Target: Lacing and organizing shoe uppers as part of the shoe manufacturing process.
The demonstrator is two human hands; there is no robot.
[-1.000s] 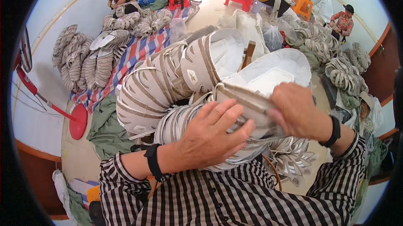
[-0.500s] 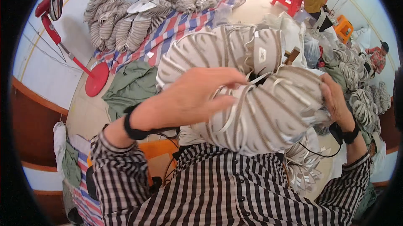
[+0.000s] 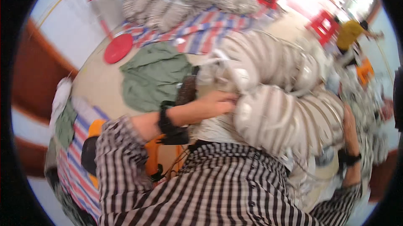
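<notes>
A curved bundle of stacked grey-beige shoe uppers (image 3: 285, 121) with brown edges lies over my lap. Behind it and touching it is a second such bundle (image 3: 264, 58), with a loose white strap at its left end. My left hand (image 3: 220, 102) is at the near bundle's left end, fingers curled and closed against it; motion blurs the fingertips. Around the right end of the same bundle is cupped my right hand (image 3: 349, 125), its fingers partly hidden. Both wrists wear black bands.
More bundled uppers (image 3: 163, 6) lie on a striped sheet (image 3: 197, 37) at the back left. A green cloth (image 3: 155, 75) and a red fan base (image 3: 118, 48) are on the floor. Further bundles line the right. A person in yellow (image 3: 349, 35) is near a red stool (image 3: 323, 27).
My left hand has come down from above the near bundle to its left end, fingers now curled. The bundles have shifted right and turned in view. The room has swung round with my head.
</notes>
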